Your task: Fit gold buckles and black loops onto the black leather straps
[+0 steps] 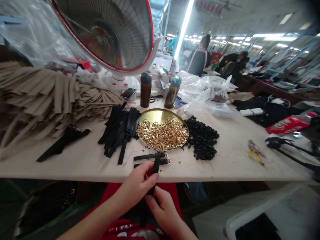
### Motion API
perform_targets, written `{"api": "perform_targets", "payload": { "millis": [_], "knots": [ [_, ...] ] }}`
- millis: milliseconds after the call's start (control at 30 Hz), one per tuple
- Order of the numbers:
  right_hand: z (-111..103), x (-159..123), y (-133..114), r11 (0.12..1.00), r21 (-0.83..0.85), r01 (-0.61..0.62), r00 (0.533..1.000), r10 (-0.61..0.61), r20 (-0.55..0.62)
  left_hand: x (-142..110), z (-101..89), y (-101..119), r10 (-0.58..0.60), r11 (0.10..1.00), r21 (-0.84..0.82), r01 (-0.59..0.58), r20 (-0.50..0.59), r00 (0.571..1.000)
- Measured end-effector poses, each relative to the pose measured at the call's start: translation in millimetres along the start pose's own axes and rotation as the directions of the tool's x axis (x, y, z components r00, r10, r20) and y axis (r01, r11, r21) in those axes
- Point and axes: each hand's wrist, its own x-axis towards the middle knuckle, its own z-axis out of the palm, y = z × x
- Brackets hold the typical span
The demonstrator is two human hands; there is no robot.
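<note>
A black strap stands between my hands at the table's front edge. My left hand pinches it near the upper part, thumb on one side. Just below, my right hand has its fingers closed around the strap's lower part, which is partly hidden. Beyond my hands lie two black straps with gold buckles at their right ends. Behind them a round gold tray holds a heap of gold buckles. Small black loops are piled to its right, and black straps to its left.
A fan heater stands at the back left above stacked beige strips. Two bottles stand behind the tray. Yellow-handled pliers lie at right, near a red bottle. Clear plastic bags lie behind. Two people are in the background.
</note>
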Motion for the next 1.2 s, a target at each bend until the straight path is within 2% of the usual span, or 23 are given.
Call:
{"api": "perform_targets", "payload": {
  "millis": [67,133,167,233,300,333,367,433,533,633,700,767,833,867,933,1000,1033,1067,1100,1133,1200],
  "knots": [
    [-4,-4,8,0.995,0.059,-0.082,0.996,0.08,0.026,6,9.7,-5,-0.039,0.999,0.022,0.036,0.169,0.985],
    [-22,-5,20,0.994,-0.065,-0.087,0.996,0.089,0.018,12,11.1,-7,-0.086,0.996,0.008,0.086,0.203,0.975],
    [-37,-5,28,0.983,-0.169,-0.077,0.997,0.074,-0.026,15,9.4,-7,-0.108,0.993,-0.019,0.114,0.206,0.972],
    [-75,0,46,0.925,-0.357,-0.133,0.971,0.049,-0.236,22,4.8,-6,-0.145,0.981,-0.09,0.172,0.251,0.957],
    [-117,9,63,0.841,-0.478,-0.253,0.892,0.013,-0.451,28,2.5,-5,-0.181,0.948,-0.187,0.256,0.344,0.922],
    [-137,15,71,0.785,-0.539,-0.305,0.857,-0.02,-0.515,30,3.0,-5,-0.198,0.916,-0.25,0.314,0.399,0.895],
    [-154,22,78,0.727,-0.594,-0.344,0.839,-0.046,-0.542,31,4.6,-4,-0.213,0.87,-0.317,0.379,0.452,0.866],
    [-178,33,87,0.57,-0.704,-0.423,0.839,-0.048,-0.542,33,9.3,-2,-0.238,0.743,-0.437,0.507,0.536,0.81],
    [-189,44,92,0.333,-0.794,-0.509,0.842,0.0,-0.54,35,14.7,-1,-0.269,0.576,-0.531,0.622,0.595,0.758],
    [-187,45,92,0.203,-0.838,-0.506,0.855,-0.011,-0.519,38,15.4,-3,-0.289,0.509,-0.558,0.656,0.606,0.741],
    [-187,43,92,0.168,-0.857,-0.487,0.865,-0.041,-0.499,39,15.2,-6,-0.29,0.492,-0.565,0.662,0.61,0.737],
    [-187,41,92,0.175,-0.864,-0.471,0.871,-0.066,-0.488,40,15.8,-9,-0.287,0.481,-0.57,0.666,0.616,0.734],
    [-186,40,90,0.276,-0.841,-0.465,0.861,-0.078,-0.502,41,16.8,-12,-0.29,0.475,-0.571,0.67,0.617,0.732],
    [-183,39,88,0.38,-0.803,-0.459,0.849,-0.077,-0.522,41,17.3,-13,-0.291,0.476,-0.569,0.671,0.618,0.73],
    [-171,36,80,0.661,-0.623,-0.417,0.82,-0.021,-0.571,40,17.5,-13,-0.295,0.483,-0.563,0.671,0.617,0.73],
    [-151,34,68,0.891,-0.286,-0.351,0.827,0.152,-0.542,38,16.9,-12,-0.29,0.501,-0.552,0.666,0.618,0.73],
    [-139,32,61,0.94,-0.078,-0.332,0.843,0.259,-0.472,37,16.4,-12,-0.283,0.514,-0.545,0.662,0.621,0.731],
    [-126,31,54,0.934,0.13,-0.332,0.855,0.356,-0.377,36,15.9,-11,-0.271,0.533,-0.535,0.655,0.626,0.731],
    [-113,31,48,0.887,0.328,-0.325,0.859,0.422,-0.29,34,15.4,-10,-0.257,0.558,-0.522,0.644,0.629,0.733],
    [-101,31,43,0.813,0.493,-0.309,0.86,0.46,-0.22,33,14.9,-10,-0.245,0.593,-0.504,0.628,0.629,0.737],
    [-83,32,36,0.659,0.707,-0.257,0.86,0.49,-0.145,29,14.1,-10,-0.238,0.673,-0.459,0.58,0.608,0.757]
  ]
}}
